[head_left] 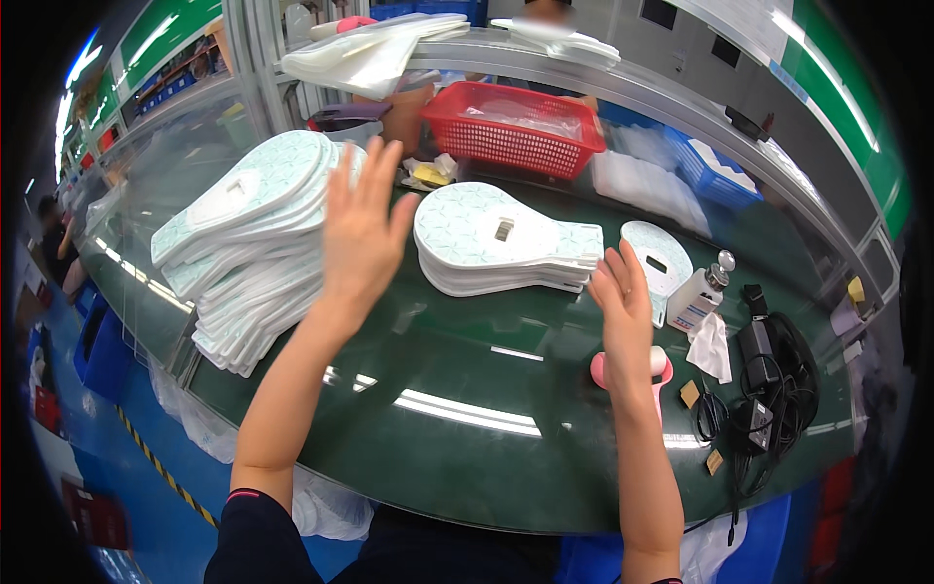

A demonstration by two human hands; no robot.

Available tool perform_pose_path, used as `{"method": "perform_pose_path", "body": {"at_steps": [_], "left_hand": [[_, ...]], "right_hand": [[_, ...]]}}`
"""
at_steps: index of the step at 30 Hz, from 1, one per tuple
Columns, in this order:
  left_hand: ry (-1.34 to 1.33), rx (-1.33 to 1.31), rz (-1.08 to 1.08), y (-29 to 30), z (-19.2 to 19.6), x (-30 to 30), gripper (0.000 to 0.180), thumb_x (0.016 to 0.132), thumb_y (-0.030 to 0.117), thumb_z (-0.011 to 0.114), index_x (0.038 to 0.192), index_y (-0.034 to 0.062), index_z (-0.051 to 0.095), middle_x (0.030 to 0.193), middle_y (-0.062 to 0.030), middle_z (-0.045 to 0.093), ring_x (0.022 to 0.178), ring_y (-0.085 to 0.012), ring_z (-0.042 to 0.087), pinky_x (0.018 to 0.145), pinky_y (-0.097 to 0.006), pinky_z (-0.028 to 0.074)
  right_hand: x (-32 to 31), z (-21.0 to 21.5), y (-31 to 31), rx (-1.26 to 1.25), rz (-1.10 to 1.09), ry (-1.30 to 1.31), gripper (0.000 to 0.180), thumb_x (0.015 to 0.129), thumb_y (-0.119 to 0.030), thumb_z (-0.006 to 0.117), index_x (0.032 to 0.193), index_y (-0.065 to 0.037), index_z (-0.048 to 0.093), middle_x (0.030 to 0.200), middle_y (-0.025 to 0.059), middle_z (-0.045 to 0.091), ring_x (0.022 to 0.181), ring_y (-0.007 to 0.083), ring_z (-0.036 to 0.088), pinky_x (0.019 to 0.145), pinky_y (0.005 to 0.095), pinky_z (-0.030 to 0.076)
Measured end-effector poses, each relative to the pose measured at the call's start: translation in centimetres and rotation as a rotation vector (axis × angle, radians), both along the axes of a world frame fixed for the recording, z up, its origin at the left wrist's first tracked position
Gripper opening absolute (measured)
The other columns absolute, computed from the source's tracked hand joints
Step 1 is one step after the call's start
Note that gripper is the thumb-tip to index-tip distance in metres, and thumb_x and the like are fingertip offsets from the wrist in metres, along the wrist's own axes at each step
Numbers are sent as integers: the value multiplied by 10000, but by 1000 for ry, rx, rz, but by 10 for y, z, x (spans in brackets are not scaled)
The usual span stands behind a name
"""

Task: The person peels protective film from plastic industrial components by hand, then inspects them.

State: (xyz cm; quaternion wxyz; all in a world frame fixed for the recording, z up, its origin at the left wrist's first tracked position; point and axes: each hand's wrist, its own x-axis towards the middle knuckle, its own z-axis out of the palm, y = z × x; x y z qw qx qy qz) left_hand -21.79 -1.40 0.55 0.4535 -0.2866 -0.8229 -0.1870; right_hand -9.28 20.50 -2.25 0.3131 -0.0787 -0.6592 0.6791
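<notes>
My left hand (362,234) is raised with its fingers spread, holding nothing, beside the tall leaning stack of white paddle-shaped plastic panels (258,219) with a pale green pattern. In the middle lies a shorter stack of the same panels (462,229), its narrow ends pointing right. My right hand (625,297), fingers stretched out and holding nothing, is by those narrow ends; whether it touches them I cannot tell. Just beyond it lies one more patterned panel (664,255) with a dark slot. Under my right wrist sits a pink roller-like tool (601,370), partly hidden.
A white bottle with a metal top (699,297), a crumpled tissue (712,348) and black cables with adapters (764,389) lie on the right of the green table (418,467). Behind stand a red basket (516,131) and a blue basket (720,170) under a metal frame rail.
</notes>
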Motion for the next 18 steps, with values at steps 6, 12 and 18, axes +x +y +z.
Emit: {"method": "perform_pose_path", "body": {"at_steps": [6,12,18], "left_hand": [[22,-84,435,-110,10,-32,358,799,264,490,1121,108,480,1140,-135,465,1087,-334,389,904,-391,304],[-217,-6,406,-117,33,-17,287,820,330,452,969,123,583,813,-143,589,767,-293,565,652,-350,434],[288,411,185,-83,68,45,172,819,171,518,929,67,598,783,-93,614,647,-134,570,601,-240,435]], "right_hand": [[56,36,-33,-147,278,16,414,810,-61,461,1201,8,344,1183,169,400,1010,202,474,807,289,420],[93,40,-49,-376,539,-31,377,808,-51,464,1171,2,380,1069,138,501,900,160,517,743,268,428],[118,25,-69,-484,619,-67,375,787,-9,454,1153,29,383,1022,160,521,865,169,536,719,276,436]]}}
